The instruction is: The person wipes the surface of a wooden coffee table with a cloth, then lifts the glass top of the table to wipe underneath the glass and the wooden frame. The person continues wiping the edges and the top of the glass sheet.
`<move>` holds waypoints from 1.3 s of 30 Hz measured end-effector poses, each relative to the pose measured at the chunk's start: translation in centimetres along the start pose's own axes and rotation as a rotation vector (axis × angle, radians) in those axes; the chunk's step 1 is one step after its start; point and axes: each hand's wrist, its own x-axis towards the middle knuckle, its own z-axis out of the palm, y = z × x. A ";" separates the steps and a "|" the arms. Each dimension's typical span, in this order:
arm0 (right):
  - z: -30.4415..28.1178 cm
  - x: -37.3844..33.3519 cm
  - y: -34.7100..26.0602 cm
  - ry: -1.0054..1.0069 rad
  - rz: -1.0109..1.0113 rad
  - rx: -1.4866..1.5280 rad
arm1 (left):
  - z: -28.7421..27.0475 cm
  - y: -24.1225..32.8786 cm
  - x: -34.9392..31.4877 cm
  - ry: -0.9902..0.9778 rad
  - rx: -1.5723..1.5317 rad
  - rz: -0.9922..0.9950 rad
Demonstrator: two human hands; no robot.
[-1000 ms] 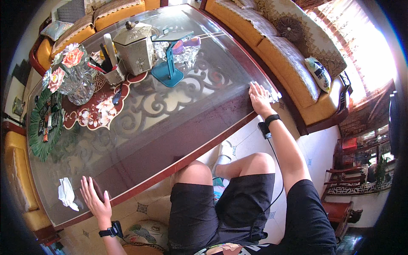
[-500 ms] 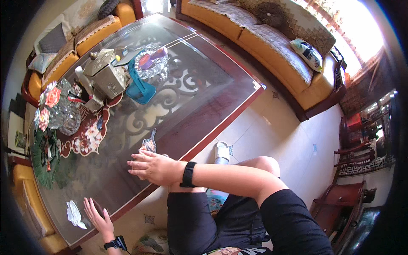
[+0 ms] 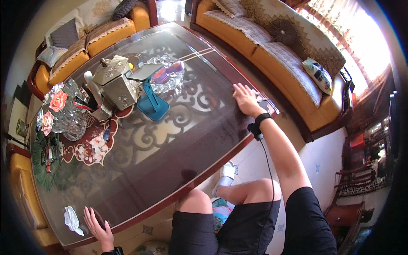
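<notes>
- Hand, right (image 3: 246, 100): palm down near the table's far right corner, fingers stretched out and slightly apart; whether anything lies beneath it cannot be told.
- Hand, left (image 3: 97, 225): fingers spread, thumb apart, pinching nothing; at the near left edge, firm contact not certain.
- Tissue (image 3: 73, 221): white, crumpled, on the tabletop just left of the left hand, apart from it.
- Table (image 3: 170, 170): glossy, dark-bordered, scroll-patterned; the right hand's working surface.
- Phone stand (image 3: 155, 108): teal, upright, beside the metal box (image 3: 114, 76) and glass bowl (image 3: 172, 87); best given a wide berth.
- Cable (image 3: 269, 163): black, hanging from the right wrist; should be kept off the table edge.
- Handling, advised: palm flat, pressure light and even, slower near the corner; left hand as a steady brace.
</notes>
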 end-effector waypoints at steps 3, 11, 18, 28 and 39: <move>-4.1 5.7 -11.5 -0.365 -0.050 0.163 | -1.5 0.1 -0.2 -0.035 0.017 -0.055; -1.1 4.7 -13.9 0.300 -0.590 0.196 | -1.9 1.2 0.7 0.036 -0.020 0.059; 1.7 1.0 6.2 0.109 0.212 0.200 | -1.6 1.7 0.8 0.066 -0.053 0.062; 1.2 9.4 -13.3 0.205 -0.341 0.235 | -1.2 0.4 0.5 0.058 -0.002 0.121; 3.5 4.0 4.0 0.161 0.023 0.062 | -2.3 1.8 0.8 0.009 -0.009 0.070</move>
